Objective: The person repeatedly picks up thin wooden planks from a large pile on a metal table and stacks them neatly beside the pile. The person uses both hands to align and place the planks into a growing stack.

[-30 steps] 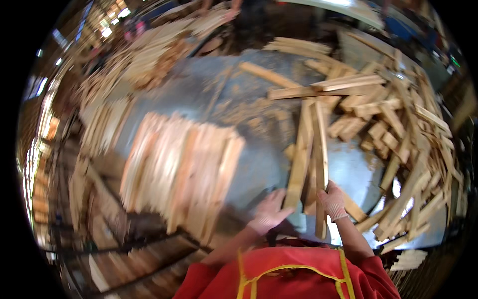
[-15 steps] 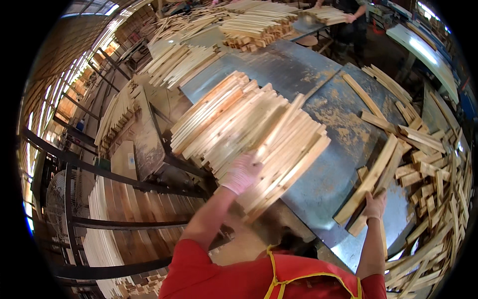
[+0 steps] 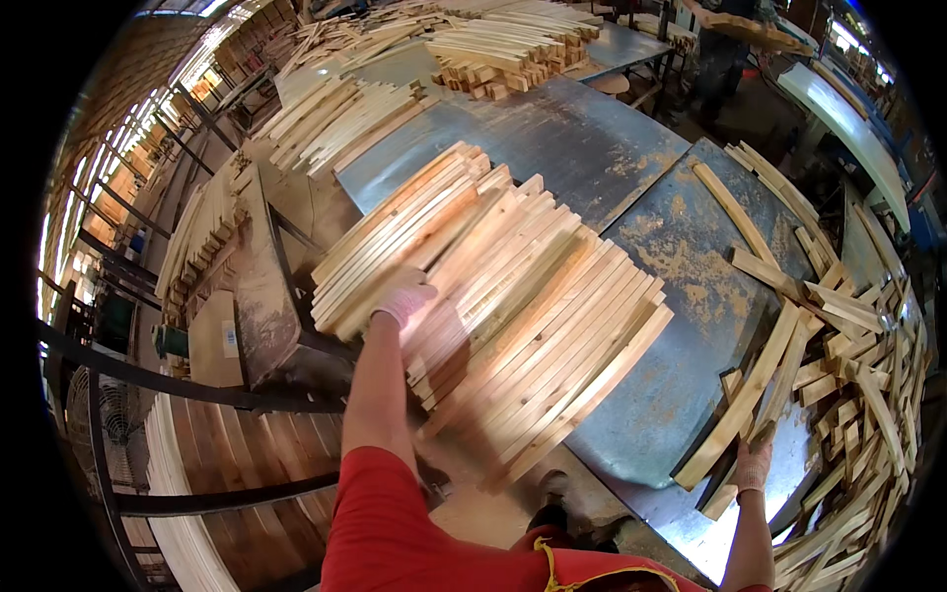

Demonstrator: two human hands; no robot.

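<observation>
On the metal table lies a broad row of pale wooden slats (image 3: 552, 326), side by side with uneven ends. My left hand (image 3: 402, 294), in a pale pink glove, is closed around the near end of a wooden slat (image 3: 470, 232) on the left part of that row; its fingers are somewhat blurred. To the right, my gloved right hand (image 3: 754, 464) grips the near end of another wooden slat (image 3: 781, 380). A longer wooden slat (image 3: 735, 409) lies close beside that one, slanting away from me.
A jumbled heap of wood offcuts (image 3: 858, 395) fills the right side. Sawdust is scattered over the metal table (image 3: 612, 434). More slat stacks (image 3: 508, 49) stand at the back. A dark metal rack (image 3: 227, 397) with boards is at the left. Another person (image 3: 718, 69) stands far right, carrying a board.
My left hand has moved left across the row with its slat. My right hand stays at the slat end by the heap. The view has shifted slightly.
</observation>
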